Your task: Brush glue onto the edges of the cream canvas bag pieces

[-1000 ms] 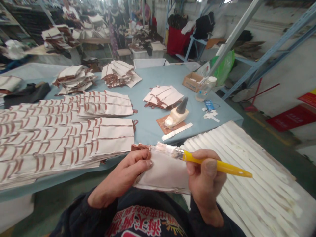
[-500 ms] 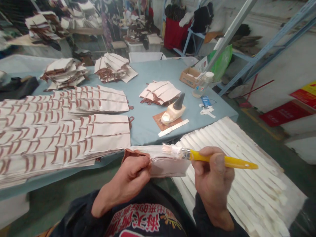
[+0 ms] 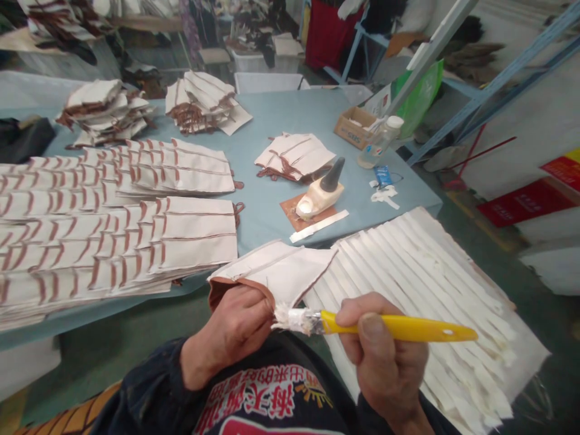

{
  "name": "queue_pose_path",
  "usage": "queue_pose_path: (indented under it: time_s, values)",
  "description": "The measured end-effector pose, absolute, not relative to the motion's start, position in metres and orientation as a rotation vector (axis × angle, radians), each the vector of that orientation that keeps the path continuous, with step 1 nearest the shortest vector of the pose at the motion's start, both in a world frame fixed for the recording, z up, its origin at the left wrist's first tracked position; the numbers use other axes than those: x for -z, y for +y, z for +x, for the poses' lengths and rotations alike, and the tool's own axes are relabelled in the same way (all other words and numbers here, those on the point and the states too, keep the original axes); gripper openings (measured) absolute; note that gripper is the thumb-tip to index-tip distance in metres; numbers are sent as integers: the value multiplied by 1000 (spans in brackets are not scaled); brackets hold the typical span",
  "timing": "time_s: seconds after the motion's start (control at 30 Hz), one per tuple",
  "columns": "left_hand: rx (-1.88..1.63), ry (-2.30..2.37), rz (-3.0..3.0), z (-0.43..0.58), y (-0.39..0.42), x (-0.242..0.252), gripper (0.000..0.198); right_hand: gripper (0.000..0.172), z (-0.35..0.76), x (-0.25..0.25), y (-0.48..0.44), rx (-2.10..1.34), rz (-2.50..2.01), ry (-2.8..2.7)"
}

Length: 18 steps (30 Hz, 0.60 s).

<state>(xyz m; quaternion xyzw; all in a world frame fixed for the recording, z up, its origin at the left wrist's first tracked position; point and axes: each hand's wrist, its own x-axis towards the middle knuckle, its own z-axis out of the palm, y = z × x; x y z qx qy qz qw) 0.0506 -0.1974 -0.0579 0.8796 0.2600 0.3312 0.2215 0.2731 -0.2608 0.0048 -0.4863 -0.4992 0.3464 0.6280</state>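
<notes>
My left hand [image 3: 242, 320] is closed on the brown-edged opening of a white fabric piece [image 3: 276, 266], which spreads away from me over the table's front edge. In my right hand [image 3: 380, 356] is a paintbrush [image 3: 399, 327] with a yellow handle, gripped between thumb and fingers. Its whitish, clumped bristles are beside my left fingertips, at the near edge of the piece; whether they touch it I cannot tell. Beyond the piece, a cream plastic bottle [image 3: 319, 196] with a dark cone-shaped end lies tilted on a small brown board [image 3: 292, 211]. A white strip [image 3: 319, 226] is beside it.
Overlapping rows of similar white pieces [image 3: 194, 223] cover the table's left side, with several piles [image 3: 199, 99] behind. White strips [image 3: 408, 272] lie side by side at the right. A glass jar [image 3: 378, 145], a cardboard box [image 3: 356, 127] and a metal post [image 3: 430, 60] are at the far right.
The brush has moved left and toward me, from over the fabric piece to beside my left fingers. The piece has turned, its far end rising, and a broad white side now shows.
</notes>
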Motion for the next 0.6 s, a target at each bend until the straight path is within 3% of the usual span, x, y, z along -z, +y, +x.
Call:
queue_pose_path:
  time_s: [0.13,0.3,0.6]
  values:
    - [-869,770,2463,56,-195,49,29,33,279,-7,-253,-695,-1163,-1102]
    - [-1026,781,2592,64,-190,47,42,31,279,-6,-253,-899,-1109,-1118]
    - [-1131,694,2518,70,-187,54,33,39,275,-1,-245,-930,-1132,-989]
